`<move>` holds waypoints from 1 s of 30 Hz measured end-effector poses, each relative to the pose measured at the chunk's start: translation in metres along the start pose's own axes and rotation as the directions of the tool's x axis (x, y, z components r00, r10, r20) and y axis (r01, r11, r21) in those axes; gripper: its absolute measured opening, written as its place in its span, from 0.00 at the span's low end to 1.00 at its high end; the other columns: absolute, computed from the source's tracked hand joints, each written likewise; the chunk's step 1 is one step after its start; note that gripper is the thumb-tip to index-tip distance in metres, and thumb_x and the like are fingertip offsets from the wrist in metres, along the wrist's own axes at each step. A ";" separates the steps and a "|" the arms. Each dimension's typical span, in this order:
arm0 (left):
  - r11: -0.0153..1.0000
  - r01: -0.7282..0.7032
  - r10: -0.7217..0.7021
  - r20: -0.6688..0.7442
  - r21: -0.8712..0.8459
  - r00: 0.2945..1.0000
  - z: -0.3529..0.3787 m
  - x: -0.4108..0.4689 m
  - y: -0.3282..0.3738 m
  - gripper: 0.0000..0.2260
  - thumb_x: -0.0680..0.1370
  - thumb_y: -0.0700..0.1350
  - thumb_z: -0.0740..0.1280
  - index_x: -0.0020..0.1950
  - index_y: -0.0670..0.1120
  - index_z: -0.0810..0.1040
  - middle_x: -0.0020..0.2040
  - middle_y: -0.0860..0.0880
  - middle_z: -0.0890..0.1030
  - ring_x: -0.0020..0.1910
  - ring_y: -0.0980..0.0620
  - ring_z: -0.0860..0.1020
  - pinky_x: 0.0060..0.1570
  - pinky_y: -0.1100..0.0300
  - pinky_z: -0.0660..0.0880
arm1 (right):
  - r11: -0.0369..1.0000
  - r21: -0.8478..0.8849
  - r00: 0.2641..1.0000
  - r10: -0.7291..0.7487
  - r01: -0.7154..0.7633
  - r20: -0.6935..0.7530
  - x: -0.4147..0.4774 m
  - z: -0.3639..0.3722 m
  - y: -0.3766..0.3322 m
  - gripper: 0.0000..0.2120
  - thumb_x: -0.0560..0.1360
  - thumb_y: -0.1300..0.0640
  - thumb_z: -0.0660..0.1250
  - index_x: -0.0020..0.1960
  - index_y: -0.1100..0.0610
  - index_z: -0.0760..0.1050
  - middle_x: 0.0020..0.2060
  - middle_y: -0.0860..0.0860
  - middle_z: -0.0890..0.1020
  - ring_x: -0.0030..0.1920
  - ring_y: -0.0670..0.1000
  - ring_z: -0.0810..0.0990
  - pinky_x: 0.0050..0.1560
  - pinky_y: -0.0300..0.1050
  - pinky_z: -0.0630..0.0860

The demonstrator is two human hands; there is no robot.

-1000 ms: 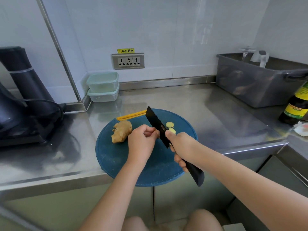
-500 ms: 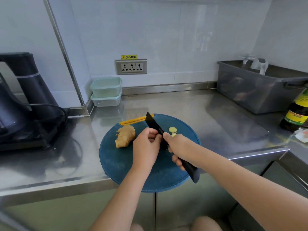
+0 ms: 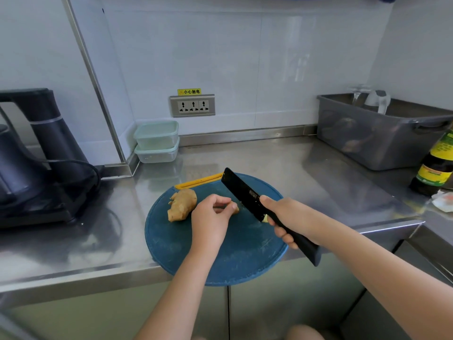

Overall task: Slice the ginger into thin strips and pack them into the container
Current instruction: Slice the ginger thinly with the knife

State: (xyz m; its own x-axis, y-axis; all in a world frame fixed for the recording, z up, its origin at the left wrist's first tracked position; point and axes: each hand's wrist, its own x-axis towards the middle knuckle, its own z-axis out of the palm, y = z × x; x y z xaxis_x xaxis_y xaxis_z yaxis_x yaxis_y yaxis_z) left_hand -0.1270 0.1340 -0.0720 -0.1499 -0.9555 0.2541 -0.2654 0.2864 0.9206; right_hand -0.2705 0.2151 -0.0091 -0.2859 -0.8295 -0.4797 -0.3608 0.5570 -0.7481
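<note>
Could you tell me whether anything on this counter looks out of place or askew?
Yes: the round blue cutting board overhangs the front edge of the steel counter, so part is unsupported while the right hand holds the knife and the left hand pinches a ginger piece on it.

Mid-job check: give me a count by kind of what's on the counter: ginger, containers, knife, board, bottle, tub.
Ginger: 2, the large root and a small piece pinched in the left hand
Containers: 2, stacked: upper container, lower container
Knife: 1
Cutting board: 1
Bottle: 1
Grey tub: 1
Total: 8, not counting anything hidden behind the knife
</note>
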 end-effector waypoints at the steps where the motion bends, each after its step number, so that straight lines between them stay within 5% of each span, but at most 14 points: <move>1: 1.000 0.004 -0.004 0.000 -0.008 1.000 0.000 0.000 0.000 0.03 0.74 0.42 0.72 0.45 0.48 0.80 0.39 0.56 0.82 0.40 0.64 0.79 0.41 0.75 0.72 | 1.000 0.016 1.000 -0.027 0.027 0.006 0.000 0.000 0.000 0.26 0.78 0.35 0.52 0.37 0.56 0.66 0.22 0.50 0.68 0.20 0.49 0.64 0.23 0.37 0.63; 9: 0.999 0.002 -0.002 0.001 -0.047 1.000 0.001 0.002 -0.002 0.04 0.72 0.41 0.74 0.42 0.47 0.80 0.37 0.55 0.83 0.37 0.64 0.80 0.39 0.74 0.73 | 0.985 -0.009 0.985 -0.172 0.172 0.018 0.002 0.006 0.003 0.25 0.80 0.37 0.52 0.38 0.57 0.66 0.21 0.50 0.68 0.19 0.49 0.64 0.20 0.38 0.64; 30: 0.999 0.018 -0.018 -0.001 -0.027 1.000 0.002 0.003 -0.005 0.07 0.70 0.43 0.76 0.42 0.49 0.79 0.39 0.53 0.83 0.38 0.63 0.80 0.40 0.73 0.74 | 0.966 -0.070 0.968 -0.246 0.250 0.053 -0.003 -0.003 0.010 0.25 0.80 0.38 0.52 0.37 0.57 0.66 0.21 0.50 0.67 0.20 0.49 0.63 0.21 0.38 0.65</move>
State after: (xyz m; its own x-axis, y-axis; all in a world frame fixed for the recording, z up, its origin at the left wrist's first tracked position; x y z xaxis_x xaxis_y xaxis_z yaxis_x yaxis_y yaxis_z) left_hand -0.1280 0.1297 -0.0759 -0.1442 -0.9606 0.2378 -0.2423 0.2672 0.9327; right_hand -0.2763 0.2232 -0.0136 -0.1410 -0.9421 -0.3043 -0.4821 0.3338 -0.8100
